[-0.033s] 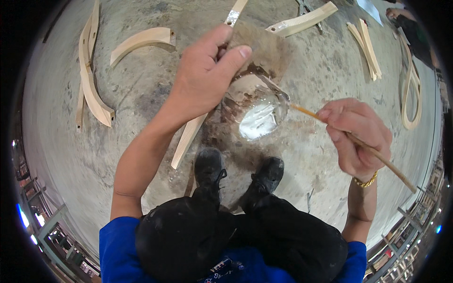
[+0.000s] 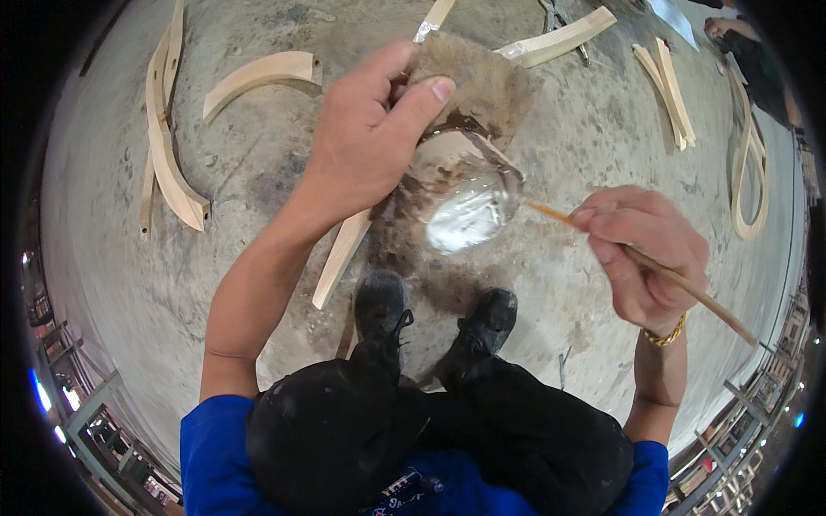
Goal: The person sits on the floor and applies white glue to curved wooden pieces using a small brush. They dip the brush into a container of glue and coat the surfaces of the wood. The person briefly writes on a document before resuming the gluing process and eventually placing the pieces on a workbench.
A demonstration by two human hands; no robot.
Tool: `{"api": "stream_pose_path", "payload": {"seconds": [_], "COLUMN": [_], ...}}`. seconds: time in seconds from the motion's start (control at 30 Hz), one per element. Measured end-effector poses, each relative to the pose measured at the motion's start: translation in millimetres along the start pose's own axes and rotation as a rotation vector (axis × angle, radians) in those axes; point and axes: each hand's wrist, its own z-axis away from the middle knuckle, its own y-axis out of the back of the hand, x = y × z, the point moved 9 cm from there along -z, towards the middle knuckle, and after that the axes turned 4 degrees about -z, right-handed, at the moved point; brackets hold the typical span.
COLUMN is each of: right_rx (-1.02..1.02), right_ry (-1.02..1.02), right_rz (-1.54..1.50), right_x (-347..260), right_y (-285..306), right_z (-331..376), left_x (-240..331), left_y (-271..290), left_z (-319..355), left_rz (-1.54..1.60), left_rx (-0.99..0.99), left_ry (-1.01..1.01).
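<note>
My left hand (image 2: 370, 129) is closed on the upright brown wall of an open, cut-down container (image 2: 482, 77), thumb on the inner face and the other fingers mostly hidden. Shiny white paste, looking like glue (image 2: 469, 215), sits in the container's round lower part. Pinched between my right thumb and fingers is a thin wooden stick (image 2: 551, 212). My right hand (image 2: 650, 254) is to the right of the container, and the stick's far tip meets the rim; whether it has bristles is hidden. Below my left wrist, a pale wooden strip (image 2: 340, 262) shows in part.
On the stained concrete floor (image 2: 275, 172) lie curved wooden pieces (image 2: 168, 163), an arched piece (image 2: 258, 77), a wet-ended strip (image 2: 433, 19), a thick piece (image 2: 564, 39), a narrow pair (image 2: 667, 95) and a loop-shaped piece (image 2: 750, 185). Another person's arm (image 2: 731, 24) shows at far right.
The container and my left hand have shifted slightly left. My right hand and the stick have moved a little left and down, the stick's tip staying at the rim.
</note>
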Motion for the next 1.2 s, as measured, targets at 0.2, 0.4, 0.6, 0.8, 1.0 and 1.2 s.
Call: {"api": "stream_pose_path", "payload": {"seconds": [0.2, 0.4, 0.6, 0.8, 1.0, 1.2], "right_rx": [0.142, 0.298, 0.423, 0.500, 0.376, 0.439], "right_ry": [0.049, 0.079, -0.016, -0.147, -0.038, 0.030], "right_rz": [0.081, 0.156, -0.131, -0.382, -0.269, -0.345], "right_x": [-25, -22, -7, -1, -11, -1], "right_y": [22, 17, 10, 2, 21, 32], "right_z": [5, 32, 44, 48, 33, 31], "left_x": [50, 71, 70, 63, 62, 62], "left_y": [31, 42, 47, 51, 47, 48], "left_z": [-4, 3, 12, 16, 15, 16], "left_rz": [0.140, 0.018, 0.123, 0.024, 0.054, 0.075], "left_rx": [0.289, 0.431, 0.632, 0.702, 0.651, 0.640], "left_ry": [-0.246, -0.369, -0.408, -0.326, -0.372, -0.408]}}
